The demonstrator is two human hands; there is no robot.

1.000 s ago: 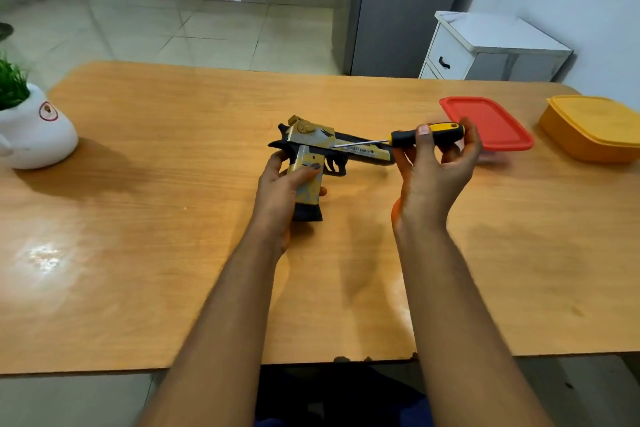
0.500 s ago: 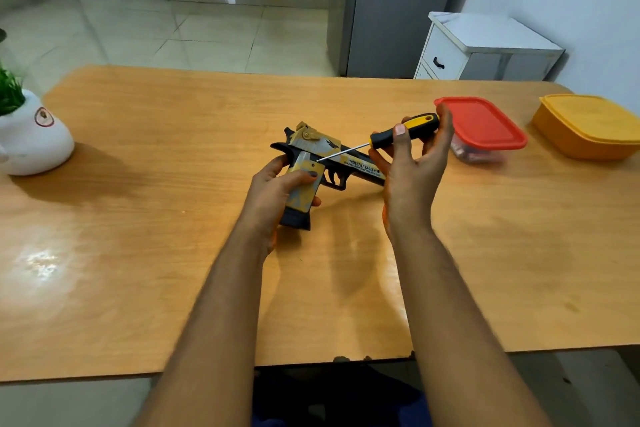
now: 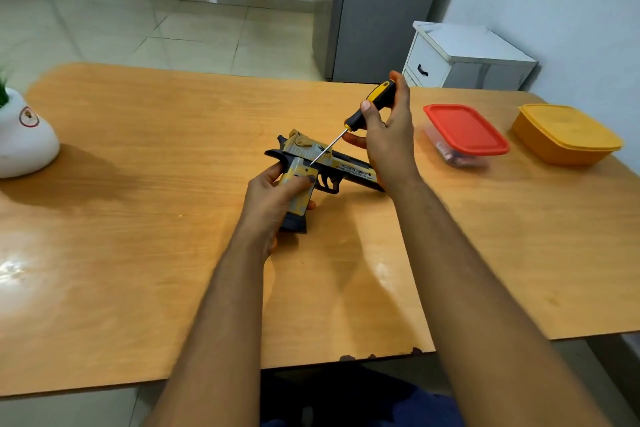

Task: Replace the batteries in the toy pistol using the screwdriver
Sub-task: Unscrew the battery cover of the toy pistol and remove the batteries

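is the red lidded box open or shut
Shut. The red lid sits flat over the clear box, its rim overhanging on every visible side with no gap. The blurred contents cannot be identified.

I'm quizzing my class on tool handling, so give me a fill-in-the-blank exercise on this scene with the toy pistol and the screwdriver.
1. The right hand holds the screwdriver by its black and ____ handle.
2. The left hand grips the toy pistol by its ____.
3. The tip of the screwdriver points down at the top of the pistol's ____.
4. The container nearest the right hand has a ____ lid.

Missing words: yellow; grip; grip; red
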